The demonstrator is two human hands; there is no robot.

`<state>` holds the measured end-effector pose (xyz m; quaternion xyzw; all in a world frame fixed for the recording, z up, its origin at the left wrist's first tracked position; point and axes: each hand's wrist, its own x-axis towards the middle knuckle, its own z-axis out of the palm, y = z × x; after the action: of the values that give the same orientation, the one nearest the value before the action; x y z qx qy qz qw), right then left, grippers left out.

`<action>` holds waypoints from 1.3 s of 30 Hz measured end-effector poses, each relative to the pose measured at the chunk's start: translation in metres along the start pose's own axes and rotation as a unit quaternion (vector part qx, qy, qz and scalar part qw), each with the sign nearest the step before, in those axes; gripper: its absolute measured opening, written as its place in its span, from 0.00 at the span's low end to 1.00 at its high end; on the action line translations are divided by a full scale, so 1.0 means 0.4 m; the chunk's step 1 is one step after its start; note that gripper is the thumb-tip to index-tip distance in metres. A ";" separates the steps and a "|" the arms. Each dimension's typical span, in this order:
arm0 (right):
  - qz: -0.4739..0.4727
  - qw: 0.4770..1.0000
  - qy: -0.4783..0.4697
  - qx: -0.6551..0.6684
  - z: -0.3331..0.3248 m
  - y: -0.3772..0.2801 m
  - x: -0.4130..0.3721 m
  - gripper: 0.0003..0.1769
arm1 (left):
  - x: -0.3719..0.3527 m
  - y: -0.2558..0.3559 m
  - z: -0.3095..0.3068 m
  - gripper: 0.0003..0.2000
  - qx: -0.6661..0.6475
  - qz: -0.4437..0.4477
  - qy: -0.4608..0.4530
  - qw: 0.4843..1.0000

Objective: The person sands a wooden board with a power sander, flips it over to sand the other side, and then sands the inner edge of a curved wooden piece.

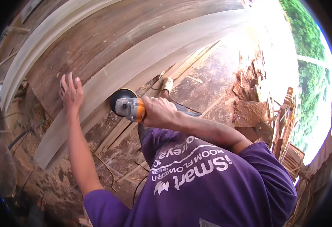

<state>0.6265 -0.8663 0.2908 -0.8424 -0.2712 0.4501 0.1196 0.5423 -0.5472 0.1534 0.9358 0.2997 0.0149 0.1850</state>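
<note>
Head view: the 2 hands are apart. The right hand (pixel 160 112) is clamped around an orange-and-grey power tool (pixel 138 109), its disc (pixel 119 98) by the near edge of the long pale board (pixel 135 60); contact is unclear. The left hand (pixel 72 94), fingers extended, is at the far edge. Sawdust (pixel 251 113) lies beside wood scraps (pixel 255 75).

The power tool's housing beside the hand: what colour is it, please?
The housing is orange, clearest in the head view.

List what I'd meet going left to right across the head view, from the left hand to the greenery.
Left hand → orange-and-grey power tool → right hand → sawdust heap → green foliage.
</note>
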 end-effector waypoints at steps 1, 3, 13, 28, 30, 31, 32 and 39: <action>0.002 1.000 0.009 0.003 -0.027 0.016 -0.003 0.25 | 0.001 0.003 -0.001 0.30 0.014 -0.003 0.000 1.000; 0.044 0.999 0.023 0.012 -0.067 0.085 0.001 0.25 | 0.006 0.008 0.000 0.30 0.018 0.001 0.001 1.000; 0.113 0.982 0.128 0.079 -0.341 0.542 -0.006 0.22 | 0.005 0.009 -0.002 0.27 0.042 -0.017 0.005 0.999; 0.114 0.976 0.145 0.120 -0.801 1.069 -0.022 0.20 | -0.075 0.098 0.142 0.36 0.150 -0.477 0.203 0.842; 0.129 0.967 0.170 0.136 -0.852 1.127 -0.034 0.20 | -0.061 0.163 0.148 0.37 0.124 -0.475 0.196 0.849; 0.158 0.967 0.159 0.118 -0.872 1.194 -0.025 0.20 | -0.051 0.194 0.152 0.37 0.130 -0.436 0.181 0.872; 0.141 0.963 0.188 0.134 -0.885 1.241 -0.023 0.19 | -0.043 0.216 0.158 0.36 0.133 -0.395 0.165 0.894; 0.169 0.955 0.174 0.168 -0.816 1.215 -0.022 0.19 | -0.006 0.252 0.165 0.30 0.146 -0.370 0.118 0.910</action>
<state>1.0609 -1.2580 0.2651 -0.9090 -0.0199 0.3489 0.2270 0.6056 -0.6465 0.1280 0.7659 0.6428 0.0114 0.0015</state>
